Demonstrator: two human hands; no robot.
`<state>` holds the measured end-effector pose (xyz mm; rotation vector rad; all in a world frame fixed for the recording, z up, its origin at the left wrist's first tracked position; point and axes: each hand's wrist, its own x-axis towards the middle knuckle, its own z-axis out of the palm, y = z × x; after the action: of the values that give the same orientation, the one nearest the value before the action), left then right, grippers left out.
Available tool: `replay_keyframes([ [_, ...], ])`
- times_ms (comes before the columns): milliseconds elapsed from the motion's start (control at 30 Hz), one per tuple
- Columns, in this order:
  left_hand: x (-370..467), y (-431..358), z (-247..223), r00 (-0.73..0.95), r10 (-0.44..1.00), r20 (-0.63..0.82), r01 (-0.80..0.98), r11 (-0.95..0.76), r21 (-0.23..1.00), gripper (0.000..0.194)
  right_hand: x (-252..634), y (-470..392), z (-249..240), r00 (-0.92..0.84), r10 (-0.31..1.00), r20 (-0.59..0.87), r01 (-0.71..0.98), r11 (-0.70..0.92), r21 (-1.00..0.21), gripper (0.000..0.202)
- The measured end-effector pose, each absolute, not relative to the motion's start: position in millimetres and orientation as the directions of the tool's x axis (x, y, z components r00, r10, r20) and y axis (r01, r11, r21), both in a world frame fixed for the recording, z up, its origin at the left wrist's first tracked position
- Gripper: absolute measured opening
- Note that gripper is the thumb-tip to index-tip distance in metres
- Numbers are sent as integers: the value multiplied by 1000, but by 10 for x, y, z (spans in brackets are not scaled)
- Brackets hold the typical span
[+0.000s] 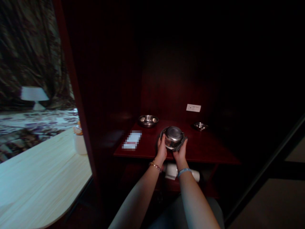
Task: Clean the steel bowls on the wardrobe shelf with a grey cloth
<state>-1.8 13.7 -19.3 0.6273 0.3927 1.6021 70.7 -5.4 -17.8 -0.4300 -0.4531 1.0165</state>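
At the far left a pale wooden table (35, 178) runs along a patterned wall, and a white jar with an orange top (79, 141) stands at its right edge, close to the dark red partition. To the right, in the dim recess, sits a dark red wooden shelf (209, 149). A flat blurred white card (132, 140) lies near its left front corner, and a shallow round steel dish (148, 120) rests behind it toward the back edge. Near the middle of the front edge the left hand (161, 149), a beaded bracelet on its wrist, curls its fingers against the left side of a round shiny steel bowl turned upside down (173, 136). The right hand (180, 152), with a light blue wristband, grips the bowl's right side together with a dark grey cloth (181, 143). Farther right, near the back edge, stands a small steel dish (200, 126), below a white wall socket (193, 108).
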Motion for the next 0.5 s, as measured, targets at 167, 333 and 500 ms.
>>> replay_keyframes([
  [167, -20, 130, -187, -42, 984, 173, -791, -138, 596, 45, 707, -48, -176, 448, 884, 136, -725, 448, -523, 59],
  [333, -17, 134, -193, -52, 982, 184, -776, -156, 612, 48, 698, -72, -156, 442, 886, 140, -725, 444, -527, 57],
  [500, -9, 148, -201, -47, 978, 203, -773, -164, 613, 50, 695, -84, -142, 440, 886, 148, -729, 449, -517, 55],
])
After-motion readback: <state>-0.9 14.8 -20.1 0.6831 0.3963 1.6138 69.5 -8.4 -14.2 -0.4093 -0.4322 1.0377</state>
